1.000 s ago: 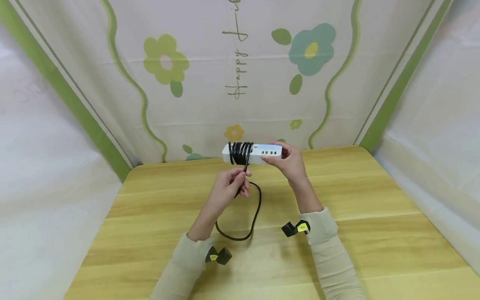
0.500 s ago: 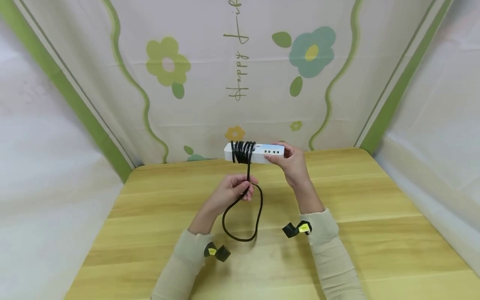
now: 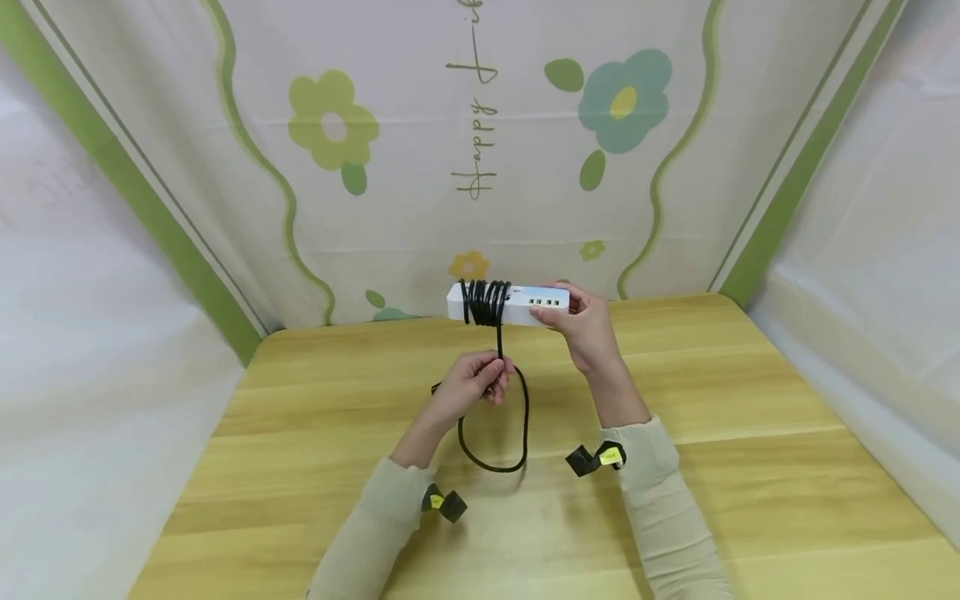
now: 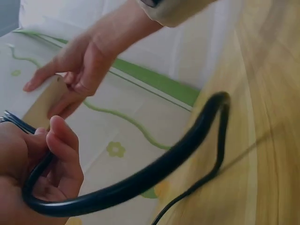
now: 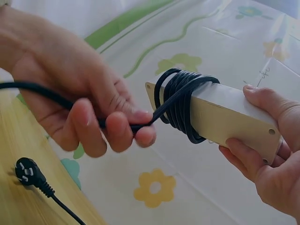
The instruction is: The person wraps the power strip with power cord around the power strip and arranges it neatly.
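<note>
Right hand (image 3: 591,332): fingers clamped on one end of a power strip (image 3: 521,316), thumb opposing the others. The strip is a slim, smooth white box with rounded edges, raised above the desk (image 3: 735,492) and beyond the left fingers; four small ports sit just beside the right thumb. Its underside is flat, with round holes near the corners at the right fingers.

Cord (image 3: 526,417): black, smooth, round in section — wound in several close turns around the strip, well apart from the right fingers, then running straight to the left ones.

Left hand (image 3: 472,383): thumb and fingers together, pinching that cord. Past them it bows into a rounded loop.

Plug (image 5: 29,172): black, flat metal pins, ribbed collar — below the left fingers; contact with the wood-grained desk cannot be determined.
</note>
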Available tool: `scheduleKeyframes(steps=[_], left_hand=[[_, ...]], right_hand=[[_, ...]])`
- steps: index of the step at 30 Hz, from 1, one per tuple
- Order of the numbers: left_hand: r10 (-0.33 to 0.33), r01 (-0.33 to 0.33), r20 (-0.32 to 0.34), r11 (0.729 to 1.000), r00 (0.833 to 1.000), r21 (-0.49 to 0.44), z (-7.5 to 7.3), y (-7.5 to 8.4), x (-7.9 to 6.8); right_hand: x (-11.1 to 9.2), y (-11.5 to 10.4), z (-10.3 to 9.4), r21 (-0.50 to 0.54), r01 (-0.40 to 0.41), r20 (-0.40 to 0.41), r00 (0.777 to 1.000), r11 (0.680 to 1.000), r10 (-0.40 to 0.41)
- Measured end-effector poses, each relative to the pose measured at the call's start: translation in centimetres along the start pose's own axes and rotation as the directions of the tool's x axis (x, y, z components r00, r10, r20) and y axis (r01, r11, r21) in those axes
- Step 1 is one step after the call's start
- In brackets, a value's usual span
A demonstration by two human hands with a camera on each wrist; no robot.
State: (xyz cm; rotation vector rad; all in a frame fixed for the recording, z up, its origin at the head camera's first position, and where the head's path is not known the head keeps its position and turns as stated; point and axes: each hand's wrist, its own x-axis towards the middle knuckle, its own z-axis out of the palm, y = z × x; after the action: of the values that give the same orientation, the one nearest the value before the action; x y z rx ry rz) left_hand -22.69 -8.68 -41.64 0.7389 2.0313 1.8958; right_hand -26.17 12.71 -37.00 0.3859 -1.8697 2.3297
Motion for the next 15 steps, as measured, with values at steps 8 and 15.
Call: scheduleKeyframes(steps=[8,15], left_hand=[[-0.035,0.037,0.037,0.998,0.999,-0.049,-0.4,-0.7,0.1],[-0.002,0.023,0.118,0.984,0.993,-0.174,0.4,-1.2,0.2]], right_hand=[[-0.2,-0.7,0.8,0.048,-0.019,0.014,1.000,0.999,0.019],[-0.7,-1.0,1.6,0.137,-0.062,0.037,0.998,0.989,0.057]])
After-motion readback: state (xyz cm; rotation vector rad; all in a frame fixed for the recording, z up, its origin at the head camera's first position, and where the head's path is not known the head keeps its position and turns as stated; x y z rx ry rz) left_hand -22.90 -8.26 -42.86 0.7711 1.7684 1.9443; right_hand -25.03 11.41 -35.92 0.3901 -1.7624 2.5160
